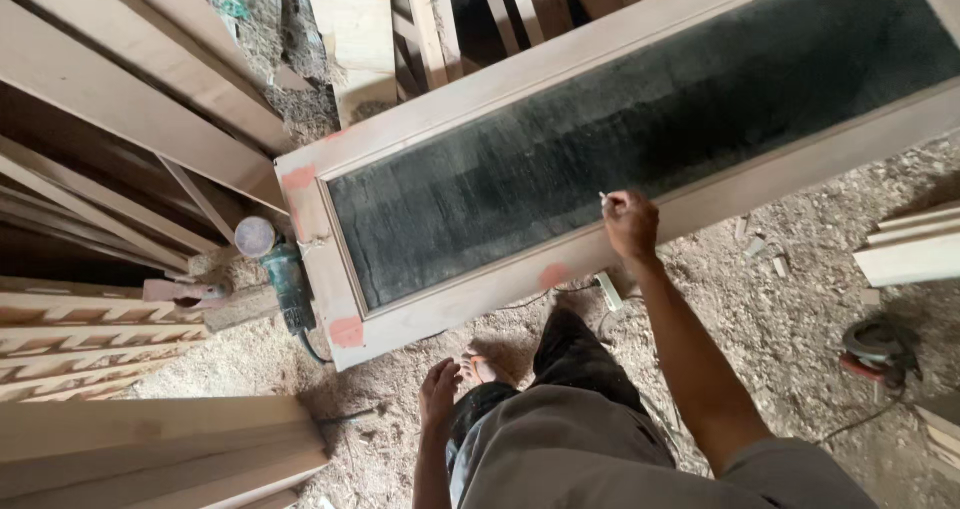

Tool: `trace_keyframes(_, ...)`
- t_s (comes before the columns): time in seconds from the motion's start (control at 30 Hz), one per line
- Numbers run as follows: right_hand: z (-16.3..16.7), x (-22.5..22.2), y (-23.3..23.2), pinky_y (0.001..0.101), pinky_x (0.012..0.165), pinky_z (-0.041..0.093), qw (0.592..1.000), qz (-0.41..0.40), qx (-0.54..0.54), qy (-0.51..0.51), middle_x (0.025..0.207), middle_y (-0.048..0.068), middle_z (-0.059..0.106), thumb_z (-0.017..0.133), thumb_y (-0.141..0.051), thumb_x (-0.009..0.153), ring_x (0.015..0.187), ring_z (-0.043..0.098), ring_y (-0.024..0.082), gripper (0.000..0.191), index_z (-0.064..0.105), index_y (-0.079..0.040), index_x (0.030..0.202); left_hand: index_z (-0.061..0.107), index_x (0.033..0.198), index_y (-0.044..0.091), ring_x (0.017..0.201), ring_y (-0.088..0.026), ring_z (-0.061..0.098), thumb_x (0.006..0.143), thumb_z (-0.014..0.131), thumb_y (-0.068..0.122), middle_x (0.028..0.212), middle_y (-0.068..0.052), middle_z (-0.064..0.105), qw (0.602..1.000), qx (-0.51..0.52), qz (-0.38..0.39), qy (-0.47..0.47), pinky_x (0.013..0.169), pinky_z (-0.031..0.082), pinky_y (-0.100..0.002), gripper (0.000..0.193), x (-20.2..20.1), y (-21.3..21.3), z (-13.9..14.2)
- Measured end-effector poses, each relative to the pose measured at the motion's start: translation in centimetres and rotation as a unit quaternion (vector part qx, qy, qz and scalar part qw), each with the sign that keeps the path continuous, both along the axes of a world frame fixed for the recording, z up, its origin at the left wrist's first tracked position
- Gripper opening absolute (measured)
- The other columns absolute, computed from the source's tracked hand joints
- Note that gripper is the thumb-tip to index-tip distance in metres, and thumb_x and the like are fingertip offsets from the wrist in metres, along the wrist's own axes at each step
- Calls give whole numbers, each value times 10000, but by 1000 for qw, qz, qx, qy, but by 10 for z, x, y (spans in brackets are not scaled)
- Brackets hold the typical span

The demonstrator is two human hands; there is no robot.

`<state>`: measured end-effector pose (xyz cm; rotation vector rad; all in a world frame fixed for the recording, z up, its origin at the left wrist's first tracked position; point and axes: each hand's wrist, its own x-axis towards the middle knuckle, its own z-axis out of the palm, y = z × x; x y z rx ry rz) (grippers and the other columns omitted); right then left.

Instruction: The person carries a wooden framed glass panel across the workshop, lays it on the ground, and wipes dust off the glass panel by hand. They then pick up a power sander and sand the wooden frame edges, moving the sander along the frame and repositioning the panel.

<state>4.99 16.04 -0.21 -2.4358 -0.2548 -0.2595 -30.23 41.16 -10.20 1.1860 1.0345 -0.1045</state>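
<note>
**Hand at the edge of a framed panel**

At the near rail of the wooden door frame [480,94], the right hand [632,225] is closed around a small, thin, pale object [603,198] whose tip pokes out past the fingers; what it is cannot be told. The hand rests where the light wood rail meets the dark panel [640,119] set inside the frame. The frame lies flat and slants across the sawdust-strewn floor [800,309], with reddish filler patches [347,331] at its corner and along the near rail.

The left hand [438,391] hangs low beside the person's knee, fingers loosely open and holding nothing, above the sawdust.

Just left of the frame's corner lies a green angle grinder [285,279] with its round disc facing up. Beyond it, long planks [130,79] are stacked and carved wooden pieces [90,339] lie in a row. A pale board [150,449] sits at the lower left. At the far right, a small red and black power tool [875,349] rests on the floor near more cut boards [910,249].
</note>
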Motion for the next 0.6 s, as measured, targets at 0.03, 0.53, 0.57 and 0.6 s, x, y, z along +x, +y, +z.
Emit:
trace_keyframes(0.03, 0, 20, 1, 415, 715, 563, 1000, 4, 1, -19, 893, 152, 723, 723, -107, 959, 776, 703, 296, 57, 723, -51, 952, 655, 1302, 20, 927, -170, 697, 948, 646, 295, 1085, -90, 763, 1000, -17, 16, -9, 777, 536, -294, 449, 8, -3, -1)
trace_keyframes(0.53, -43, 249, 55, 513, 806, 533, 948, 264, -163, -73, 974, 176, 642, 623, -141, 983, 934, 647, 382, 118, 710, -64, 1000, 609, 1192, 62, 837, -192, 663, 976, 572, 282, 1022, -61, 692, 957, -125, 262, -24, 693, 531, -315, 310, 151, -129, -26)
trace_keyframes(0.57, -44, 251, 57, 507, 806, 532, 940, 287, -163, -85, 966, 174, 633, 615, -117, 966, 938, 645, 375, 131, 721, -72, 1029, 610, 1199, 76, 851, -195, 679, 963, 553, 275, 1038, -47, 704, 953, -131, 273, -2, 700, 531, -315, 314, 153, -130, -25)
trace_keyframes(0.6, -46, 252, 63, 501, 806, 531, 931, 311, -163, -97, 957, 172, 625, 606, -92, 949, 942, 642, 369, 166, 731, -79, 1058, 618, 1204, 77, 853, -196, 679, 961, 561, 279, 1051, -50, 715, 950, -134, 283, -4, 710, 530, -310, 321, 153, -130, -24)
